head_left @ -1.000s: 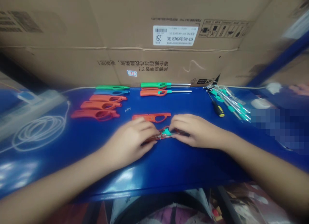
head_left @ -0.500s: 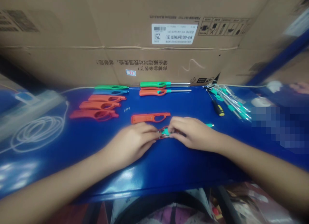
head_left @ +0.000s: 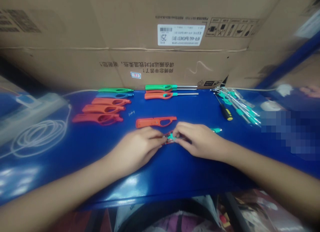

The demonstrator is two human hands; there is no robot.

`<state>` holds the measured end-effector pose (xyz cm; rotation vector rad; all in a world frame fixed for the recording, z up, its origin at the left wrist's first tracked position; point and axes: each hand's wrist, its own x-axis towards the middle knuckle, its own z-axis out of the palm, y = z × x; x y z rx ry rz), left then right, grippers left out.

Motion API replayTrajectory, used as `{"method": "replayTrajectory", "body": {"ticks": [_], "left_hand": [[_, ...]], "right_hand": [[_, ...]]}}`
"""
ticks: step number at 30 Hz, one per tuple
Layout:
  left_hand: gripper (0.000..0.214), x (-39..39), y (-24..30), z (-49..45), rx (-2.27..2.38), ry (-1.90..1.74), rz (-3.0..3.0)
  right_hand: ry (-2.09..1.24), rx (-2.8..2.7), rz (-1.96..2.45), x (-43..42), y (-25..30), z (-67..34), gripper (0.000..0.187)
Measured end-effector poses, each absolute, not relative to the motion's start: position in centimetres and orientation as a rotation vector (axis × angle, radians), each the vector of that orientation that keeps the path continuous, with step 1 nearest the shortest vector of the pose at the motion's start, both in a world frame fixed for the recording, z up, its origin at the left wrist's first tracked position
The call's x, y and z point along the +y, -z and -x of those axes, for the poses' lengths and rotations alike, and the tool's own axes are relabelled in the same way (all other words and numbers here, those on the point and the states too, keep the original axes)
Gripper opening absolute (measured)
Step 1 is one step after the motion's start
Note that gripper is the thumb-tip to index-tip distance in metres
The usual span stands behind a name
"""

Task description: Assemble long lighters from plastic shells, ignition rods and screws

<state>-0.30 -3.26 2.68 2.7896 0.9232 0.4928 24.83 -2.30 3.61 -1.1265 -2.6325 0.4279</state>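
In the middle of the blue table [head_left: 140, 173], my left hand [head_left: 140, 147] and my right hand [head_left: 196, 138] meet over a lighter [head_left: 171, 137] with a red handle shell and teal inner parts. My left fingers pinch its left portion. The fingertips of my right hand are closed on the teal part at its right side. Much of this lighter is hidden under both hands. Just behind it lies a separate orange-red handle shell [head_left: 155, 122]. A teal-tipped piece [head_left: 216, 130] pokes out beyond my right hand.
Several handle shells [head_left: 103, 109] lie at left, near tiny screws [head_left: 131, 113]. Lighters with metal tubes [head_left: 172, 87] rest by the cardboard box [head_left: 120, 31]. At right are a screwdriver [head_left: 225, 112] and a heap of teal-and-metal rods [head_left: 240, 105]. A coiled white cable [head_left: 38, 135] lies far left.
Both hands stay at the same lighter; the right fingers have shifted very slightly, with a little more of the teal part showing. Everything else is unchanged.
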Motion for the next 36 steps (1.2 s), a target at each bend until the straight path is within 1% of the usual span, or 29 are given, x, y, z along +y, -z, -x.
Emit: {"method": "replayTrajectory", "body": {"ticks": [11, 20, 24, 29, 32, 36], "left_hand": [[0.028, -3.3, -2.6, 0.2, 0.935, -0.511, -2.837], [0.029, -3.4, -2.7, 0.1, 0.939, -0.483, -2.823], [0.03, -3.3, -2.7, 0.1, 0.933, -0.481, -2.825], [0.028, -3.3, -2.7, 0.3, 0.927, -0.49, -2.823], [0.027, -3.3, -2.7, 0.3, 0.914, -0.502, -2.817], [0.024, -3.4, -2.7, 0.3, 0.953, -0.456, -2.796]], "right_hand": [[-0.344, -2.683, 1.174, -2.7, -3.4, -24.4, 0.004], [-0.192, -2.833, 0.957, -2.5, -4.2, -25.0, 0.019], [-0.141, -2.851, 0.962, -2.3, -4.3, -25.3, 0.017], [-0.233, -2.826, 0.975, -2.0, -4.6, -25.7, 0.015], [-0.283, -2.835, 0.998, -1.9, -5.2, -26.0, 0.011], [-0.352, -2.835, 1.026, -1.7, -5.7, -26.6, 0.009]]}}
